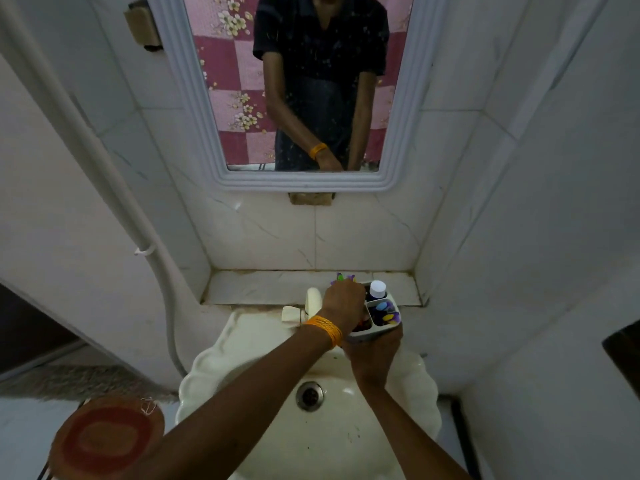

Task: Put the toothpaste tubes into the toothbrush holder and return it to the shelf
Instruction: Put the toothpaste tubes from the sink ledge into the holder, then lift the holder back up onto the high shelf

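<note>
Both hands [341, 299] [375, 351] around toothbrush holder [381, 320].

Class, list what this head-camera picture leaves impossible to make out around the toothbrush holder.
- Head view: whatever the left hand grips, hidden under it.
- Head view: the base of the toothbrush holder, covered by the right hand.
- Head view: items in the holder's compartments, too small and dark to identify.
</note>
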